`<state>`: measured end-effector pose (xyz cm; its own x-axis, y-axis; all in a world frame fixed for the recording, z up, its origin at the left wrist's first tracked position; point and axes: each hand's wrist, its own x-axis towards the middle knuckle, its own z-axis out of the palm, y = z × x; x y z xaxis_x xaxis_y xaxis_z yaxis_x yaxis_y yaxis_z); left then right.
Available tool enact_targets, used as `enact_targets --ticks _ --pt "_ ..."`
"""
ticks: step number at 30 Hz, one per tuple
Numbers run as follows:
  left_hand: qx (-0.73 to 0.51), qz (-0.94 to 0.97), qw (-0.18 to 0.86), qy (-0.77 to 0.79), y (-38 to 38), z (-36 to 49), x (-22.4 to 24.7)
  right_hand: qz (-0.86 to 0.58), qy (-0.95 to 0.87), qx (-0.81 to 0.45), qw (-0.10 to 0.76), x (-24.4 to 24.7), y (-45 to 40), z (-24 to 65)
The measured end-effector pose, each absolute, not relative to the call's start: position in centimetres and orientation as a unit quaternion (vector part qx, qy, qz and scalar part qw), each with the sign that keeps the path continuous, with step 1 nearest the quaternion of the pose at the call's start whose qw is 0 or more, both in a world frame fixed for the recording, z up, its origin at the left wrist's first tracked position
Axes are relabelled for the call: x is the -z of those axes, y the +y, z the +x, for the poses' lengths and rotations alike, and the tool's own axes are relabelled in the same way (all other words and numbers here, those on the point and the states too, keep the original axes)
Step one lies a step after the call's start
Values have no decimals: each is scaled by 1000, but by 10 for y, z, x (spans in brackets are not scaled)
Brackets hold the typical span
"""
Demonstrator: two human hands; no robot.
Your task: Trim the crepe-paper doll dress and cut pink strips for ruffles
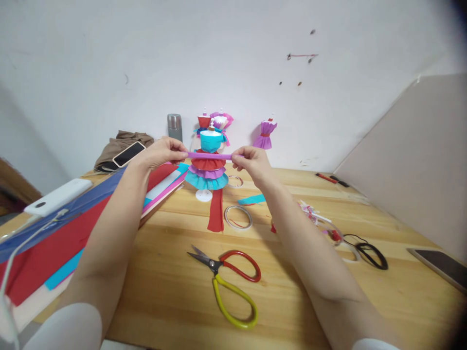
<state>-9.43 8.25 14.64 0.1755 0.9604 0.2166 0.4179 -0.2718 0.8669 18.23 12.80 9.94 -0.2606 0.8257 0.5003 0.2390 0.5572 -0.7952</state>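
A narrow purple paper strip (209, 155) is stretched level between my two hands. My left hand (166, 151) pinches its left end, and my right hand (251, 160) pinches the other. Just behind the strip stands a small dress form (210, 141) on a white round base. It wears a turquoise top and a tiered skirt in red, purple and turquoise; the strip crosses in front of its waist. I cannot tell whether the strip touches it. Closer to me, scissors (215, 265) with one red and one yellow handle lie slightly spread on the wooden table (168, 291).
Tape rolls (238, 217), a red strip (216, 211) and a turquoise scrap (251, 200) lie mid-table. Coloured paper sheets (83, 228) and a white power bank (58, 197) are left. Further dress forms (266, 133) and a flask (174, 127) stand by the wall. A phone (441, 265) lies right.
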Motion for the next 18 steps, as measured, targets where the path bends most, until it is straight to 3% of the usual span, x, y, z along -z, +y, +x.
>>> enact_targets --ticks 9,14,18 --pt "-323 733 362 478 67 -100 -158 -306 -758 -356 452 -123 93 186" --pt "-203 826 272 450 44 -63 -167 -313 -762 -389 413 -134 74 183" --pt "-243 804 312 445 33 -39 -165 -306 -774 -381 403 -140 66 186"
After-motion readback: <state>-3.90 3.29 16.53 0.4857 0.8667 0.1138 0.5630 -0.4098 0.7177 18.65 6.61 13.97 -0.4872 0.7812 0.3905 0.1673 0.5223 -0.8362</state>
